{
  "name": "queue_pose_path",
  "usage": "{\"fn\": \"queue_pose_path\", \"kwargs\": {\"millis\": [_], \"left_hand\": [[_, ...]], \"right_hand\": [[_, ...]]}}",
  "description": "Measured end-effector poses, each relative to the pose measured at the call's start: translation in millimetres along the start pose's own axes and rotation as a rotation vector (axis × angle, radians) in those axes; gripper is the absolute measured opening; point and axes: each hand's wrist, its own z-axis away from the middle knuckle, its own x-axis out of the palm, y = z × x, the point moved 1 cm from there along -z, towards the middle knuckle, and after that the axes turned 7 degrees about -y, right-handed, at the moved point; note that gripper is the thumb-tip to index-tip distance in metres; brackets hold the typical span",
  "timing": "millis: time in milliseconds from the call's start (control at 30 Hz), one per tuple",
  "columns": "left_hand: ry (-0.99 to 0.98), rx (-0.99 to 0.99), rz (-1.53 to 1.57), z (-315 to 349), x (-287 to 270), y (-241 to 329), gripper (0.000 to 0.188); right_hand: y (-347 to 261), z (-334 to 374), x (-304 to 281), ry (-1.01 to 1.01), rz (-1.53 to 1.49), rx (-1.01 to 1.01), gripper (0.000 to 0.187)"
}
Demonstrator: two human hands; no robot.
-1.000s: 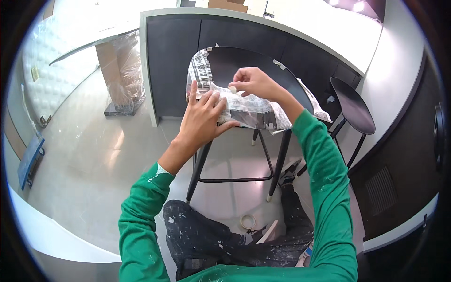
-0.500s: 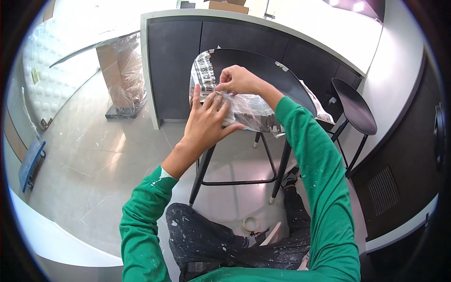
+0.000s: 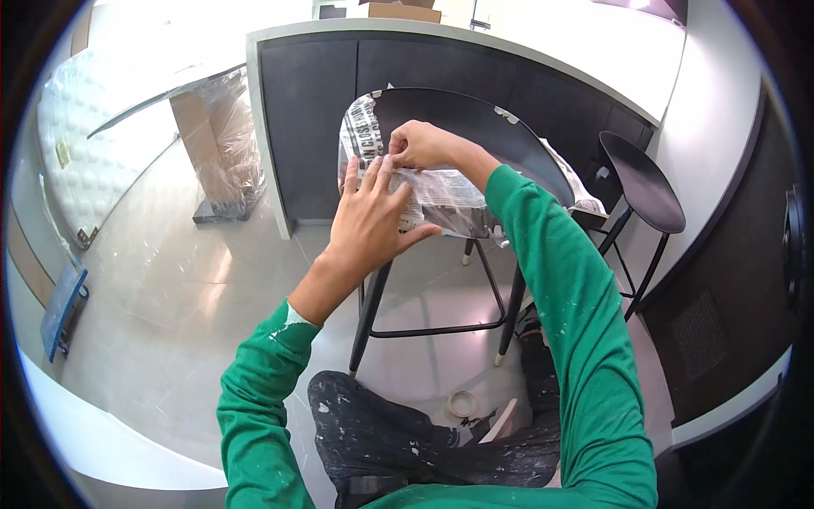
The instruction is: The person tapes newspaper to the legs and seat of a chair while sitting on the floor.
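The left hand [image 3: 369,222] presses flat, fingers spread and released, on crinkled newspaper [image 3: 441,199] wrapping the round black stool seat [image 3: 462,136]. The right hand [image 3: 424,146] pinches the paper's far left edge between clenched fingers.

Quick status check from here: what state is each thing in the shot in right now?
Newspaper: wrapped around the near stool's seat edge under clear plastic film.
Near stool: upright, seat top bare.
Left hand: open, flat on the paper.
Right hand: pinching the wrap's top edge.
Second stool: upright, uncovered.
Tape roll: lying flat on the floor.
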Motion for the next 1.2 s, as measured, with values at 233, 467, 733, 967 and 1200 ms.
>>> {"fn": "queue_pose_path", "kwargs": {"millis": [233,467,733,967,1200], "left_hand": [[-0.212,-0.031,0.016,-3,-15,-10,0.108],[-0.282,-0.017,0.051,-33,-23,-9,0.118],[-0.76,-0.089,0.034,-89,-23,-29,0.116],[0.443,0.279,0.508,-25,-56,67,0.04],[-0.191,0.063,0.889,172,97,180,0.062]], "right_hand": [[2,-8,0,0.065,-0.115,0.227,0.061],[3,33,-11,0.85,-0.1,-0.202,0.025],[-2,288,185,0.685,-0.251,-0.377,0.004],[174,408,494,0.074,0.16,0.327,0.026],[184,385,522,0.047,0.236,0.303,0.026]]}}
